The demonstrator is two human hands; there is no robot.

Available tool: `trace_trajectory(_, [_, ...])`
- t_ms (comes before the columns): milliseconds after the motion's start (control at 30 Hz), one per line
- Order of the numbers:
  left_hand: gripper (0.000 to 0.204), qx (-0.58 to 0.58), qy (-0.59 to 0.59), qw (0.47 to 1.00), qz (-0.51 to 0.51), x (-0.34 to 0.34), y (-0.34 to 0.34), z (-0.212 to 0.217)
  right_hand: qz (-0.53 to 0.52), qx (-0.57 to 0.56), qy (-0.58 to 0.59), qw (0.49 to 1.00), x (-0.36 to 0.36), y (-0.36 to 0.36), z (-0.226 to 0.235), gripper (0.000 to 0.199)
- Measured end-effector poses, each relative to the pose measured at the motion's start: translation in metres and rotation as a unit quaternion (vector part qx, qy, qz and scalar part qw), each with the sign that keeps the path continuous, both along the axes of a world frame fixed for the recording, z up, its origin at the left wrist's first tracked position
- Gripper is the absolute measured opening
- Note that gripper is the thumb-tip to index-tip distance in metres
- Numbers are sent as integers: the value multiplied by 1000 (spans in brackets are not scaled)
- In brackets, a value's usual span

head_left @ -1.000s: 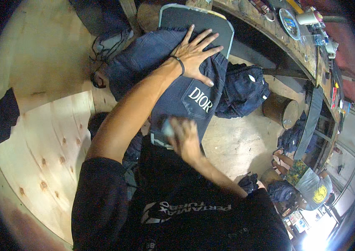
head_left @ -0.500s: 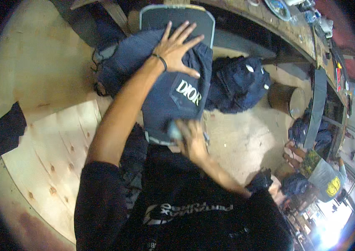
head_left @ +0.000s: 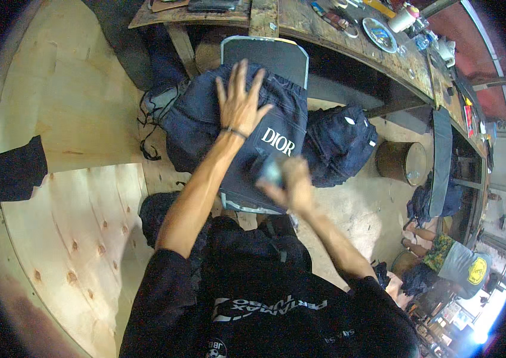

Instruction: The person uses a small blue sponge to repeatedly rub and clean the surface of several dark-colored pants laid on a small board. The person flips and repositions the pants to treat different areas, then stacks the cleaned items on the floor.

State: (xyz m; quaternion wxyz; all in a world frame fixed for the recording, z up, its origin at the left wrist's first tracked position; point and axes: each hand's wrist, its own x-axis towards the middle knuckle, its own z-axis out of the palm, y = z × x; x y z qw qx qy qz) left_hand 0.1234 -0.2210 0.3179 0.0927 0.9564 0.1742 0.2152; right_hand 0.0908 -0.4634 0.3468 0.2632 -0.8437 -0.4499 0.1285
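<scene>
Left hand [head_left: 241, 107]: resting flat on the denim garment [head_left: 247, 156], spreading fingers apart.
Right hand [head_left: 296, 186]: clamping a blurred pale-blue object [head_left: 271, 172] below the white lettering [head_left: 278, 142].
Denim garment: lying beneath both hands, draping over the board [head_left: 265, 53].

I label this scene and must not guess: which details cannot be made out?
Head view: pale-blue object in the right hand; blur hides its kind.
Head view: part of the navy denim garment; left hand covers it.
Head view: items on the round plate; too small.
Head view: left end of black sheet; cut by fisheye rim.
</scene>
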Motion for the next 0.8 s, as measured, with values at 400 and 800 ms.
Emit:
trace_trajectory(400, [53, -478, 126, 868, 52, -307, -88, -97, -23, 120, -77, 989, -86, 119, -64, 74])
trace_trajectory(800, [104, -383, 87, 897, 204, -140, -71, -24, -245, 76, -147, 955, -15, 36, -24, 85])
